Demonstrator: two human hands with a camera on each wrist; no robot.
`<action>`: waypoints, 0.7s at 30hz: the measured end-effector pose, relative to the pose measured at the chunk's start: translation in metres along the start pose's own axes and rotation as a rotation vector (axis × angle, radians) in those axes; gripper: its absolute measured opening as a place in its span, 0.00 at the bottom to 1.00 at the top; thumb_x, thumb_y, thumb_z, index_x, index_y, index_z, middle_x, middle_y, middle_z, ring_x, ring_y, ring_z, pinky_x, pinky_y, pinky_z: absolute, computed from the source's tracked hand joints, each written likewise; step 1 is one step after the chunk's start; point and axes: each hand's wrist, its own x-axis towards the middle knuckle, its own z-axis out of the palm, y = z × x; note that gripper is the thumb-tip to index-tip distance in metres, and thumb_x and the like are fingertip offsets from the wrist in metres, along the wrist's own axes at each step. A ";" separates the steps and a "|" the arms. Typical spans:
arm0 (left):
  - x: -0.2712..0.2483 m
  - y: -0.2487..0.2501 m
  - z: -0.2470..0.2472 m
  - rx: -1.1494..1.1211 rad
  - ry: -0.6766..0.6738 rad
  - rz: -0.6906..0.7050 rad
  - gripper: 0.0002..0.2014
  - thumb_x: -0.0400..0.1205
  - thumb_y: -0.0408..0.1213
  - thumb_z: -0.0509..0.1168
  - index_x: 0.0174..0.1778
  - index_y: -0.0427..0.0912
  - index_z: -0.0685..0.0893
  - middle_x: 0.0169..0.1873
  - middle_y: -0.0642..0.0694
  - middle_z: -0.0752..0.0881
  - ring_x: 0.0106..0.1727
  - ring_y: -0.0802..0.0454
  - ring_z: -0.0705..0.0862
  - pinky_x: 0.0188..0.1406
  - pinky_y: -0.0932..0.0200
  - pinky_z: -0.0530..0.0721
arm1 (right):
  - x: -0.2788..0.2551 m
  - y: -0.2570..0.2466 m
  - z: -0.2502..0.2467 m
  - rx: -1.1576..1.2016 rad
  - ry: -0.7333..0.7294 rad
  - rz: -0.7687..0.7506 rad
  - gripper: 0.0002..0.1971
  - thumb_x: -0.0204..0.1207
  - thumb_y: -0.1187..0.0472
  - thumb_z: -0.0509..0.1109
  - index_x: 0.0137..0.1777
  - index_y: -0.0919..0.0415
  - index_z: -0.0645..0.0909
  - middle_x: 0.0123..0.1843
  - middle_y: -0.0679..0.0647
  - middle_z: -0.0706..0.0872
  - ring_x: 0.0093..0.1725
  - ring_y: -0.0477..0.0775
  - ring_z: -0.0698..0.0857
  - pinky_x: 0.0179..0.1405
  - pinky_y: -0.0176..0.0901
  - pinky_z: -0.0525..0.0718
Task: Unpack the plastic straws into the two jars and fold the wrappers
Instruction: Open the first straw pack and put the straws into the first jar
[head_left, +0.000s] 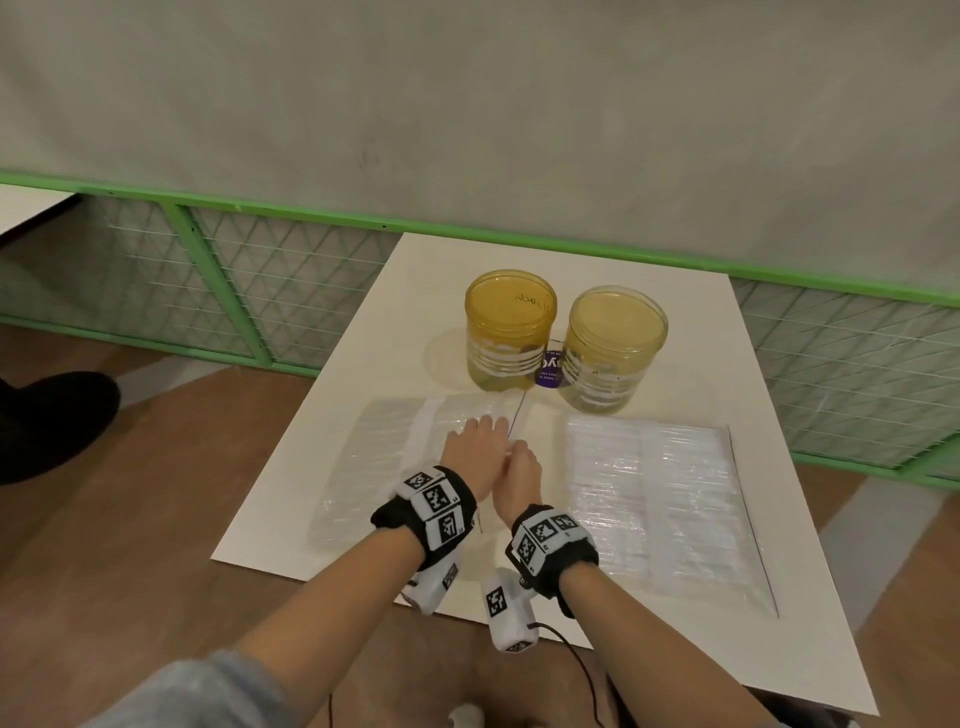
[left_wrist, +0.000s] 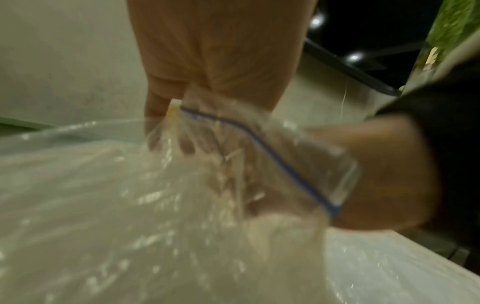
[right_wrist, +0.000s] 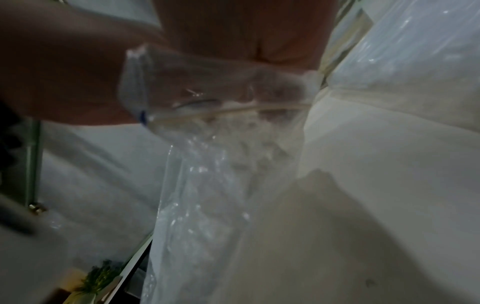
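Two yellow jars (head_left: 511, 322) (head_left: 615, 343) stand open at the far side of a white board (head_left: 571, 260). A clear zip bag of straws (head_left: 384, 452) lies front left, and a second bag (head_left: 649, 493) lies front right. My left hand (head_left: 487, 425) and right hand (head_left: 517, 451) meet at the left bag's right edge. In the left wrist view my left hand (left_wrist: 176, 133) holds the bag (left_wrist: 130, 205) by its blue zip line (left_wrist: 272, 156), with my right hand (left_wrist: 389, 164) beside it. In the right wrist view my right hand (right_wrist: 259, 86) pinches the same rim (right_wrist: 207, 115), lifted off the board.
A purple label (head_left: 550, 369) shows between the jars. A green mesh railing (head_left: 260, 291) runs behind the board, against a grey wall. Wooden floor surrounds the board, with a dark shoe (head_left: 52, 415) at far left. A cable (head_left: 576, 654) trails from my right wrist.
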 end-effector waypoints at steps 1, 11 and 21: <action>0.000 0.002 0.000 -0.041 -0.004 0.014 0.12 0.86 0.36 0.52 0.64 0.38 0.69 0.63 0.40 0.76 0.64 0.42 0.76 0.56 0.49 0.77 | 0.000 0.000 0.001 -0.003 0.000 -0.011 0.12 0.81 0.66 0.58 0.59 0.74 0.74 0.55 0.67 0.80 0.47 0.53 0.73 0.47 0.44 0.71; 0.004 -0.016 -0.007 -0.569 0.064 -0.129 0.24 0.79 0.20 0.47 0.73 0.35 0.60 0.43 0.31 0.80 0.44 0.35 0.80 0.40 0.47 0.74 | 0.003 -0.001 -0.007 -0.014 0.121 0.050 0.09 0.79 0.76 0.52 0.43 0.64 0.68 0.38 0.61 0.77 0.39 0.56 0.76 0.33 0.43 0.71; 0.005 -0.029 0.005 -0.678 -0.029 -0.028 0.11 0.78 0.20 0.50 0.49 0.39 0.69 0.50 0.37 0.77 0.52 0.38 0.79 0.51 0.49 0.75 | 0.014 0.000 -0.022 -0.143 -0.088 0.107 0.23 0.80 0.40 0.55 0.67 0.54 0.68 0.52 0.61 0.84 0.47 0.67 0.86 0.50 0.57 0.85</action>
